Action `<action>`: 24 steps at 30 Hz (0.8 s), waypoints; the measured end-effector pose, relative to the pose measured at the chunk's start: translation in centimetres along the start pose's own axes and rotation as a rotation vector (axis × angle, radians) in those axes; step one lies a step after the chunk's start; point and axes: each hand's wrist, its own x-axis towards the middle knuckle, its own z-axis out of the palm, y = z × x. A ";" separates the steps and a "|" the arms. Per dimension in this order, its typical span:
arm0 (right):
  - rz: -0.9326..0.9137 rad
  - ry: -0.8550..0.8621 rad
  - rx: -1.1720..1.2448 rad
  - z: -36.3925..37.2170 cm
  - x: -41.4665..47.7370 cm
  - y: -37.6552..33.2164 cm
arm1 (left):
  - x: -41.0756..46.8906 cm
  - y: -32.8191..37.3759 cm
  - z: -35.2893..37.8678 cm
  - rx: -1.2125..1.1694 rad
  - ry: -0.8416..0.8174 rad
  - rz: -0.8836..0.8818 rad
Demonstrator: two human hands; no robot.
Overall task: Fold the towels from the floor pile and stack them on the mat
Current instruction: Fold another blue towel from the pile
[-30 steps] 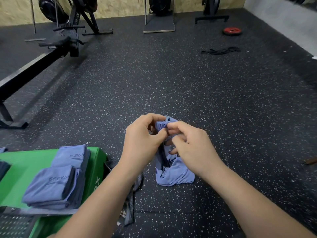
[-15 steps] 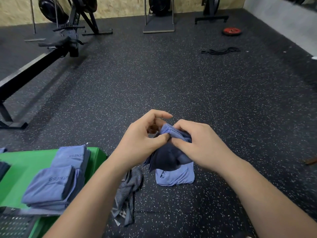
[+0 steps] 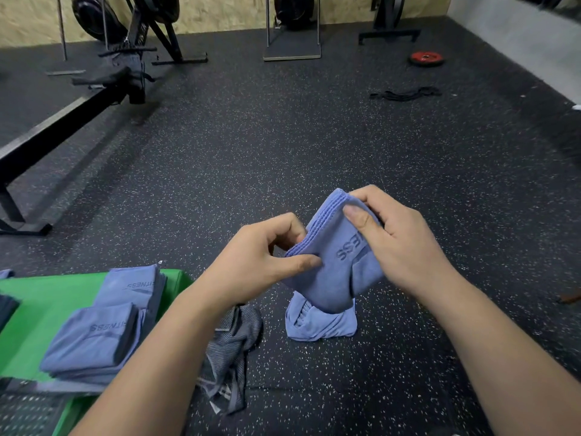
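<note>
Both hands hold one blue towel (image 3: 333, 272) up over the dark speckled floor (image 3: 314, 146), centre of view. Left hand (image 3: 261, 259) pinches its left hemmed edge between thumb and curled fingers; right hand (image 3: 399, 243) grips the upper right part, thumb pressed on the front face, fingers behind. Towel is partly folded, hem ridge running up to a top corner, embossed letters "ESS" readable on the front. Its lower end hangs just above, maybe touching, a crumpled blue towel (image 3: 317, 325) on the floor directly below, can't tell contact. Left of that, a grey striped cloth (image 3: 232, 350) lies rumpled on the floor, partly hidden by the left forearm. Near left: green mat (image 3: 47, 309) with two stacks of folded blue towels, near stack (image 3: 91, 341) and far stack (image 3: 132, 287), touching or overlapping. Far left a black rowing machine (image 3: 78, 111); far right a red weight plate (image 3: 427, 58) and a black band (image 3: 405, 94) lie on the floor, well apart from the hands.
</note>
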 end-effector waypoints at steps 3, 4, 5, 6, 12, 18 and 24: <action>-0.003 0.028 -0.009 0.0 0.2 0.1 | 0.0 -0.4 -0.3 -0.013 -0.077 -0.068; -0.002 0.038 -0.014 -0.1 0.2 0.1 | -0.1 -0.5 -0.4 -0.038 -0.103 -0.096; 0.000 0.051 -0.023 -0.2 0.3 0.2 | -0.1 -0.6 -0.7 -0.072 -0.117 -0.113; 0.001 0.066 -0.037 -0.2 0.3 0.3 | -0.2 -0.6 -1.0 -0.107 -0.111 -0.115; -0.021 0.175 -0.116 0.1 0.4 -0.1 | 0.1 0.0 -2.0 -0.526 0.093 -0.094; 0.022 0.281 -0.047 0.1 0.6 -0.3 | 0.4 0.6 0.9 -0.775 0.200 -0.267; 0.076 0.337 -0.026 -0.6 0.6 0.1 | 0.4 0.4 2.6 -0.639 0.042 -0.259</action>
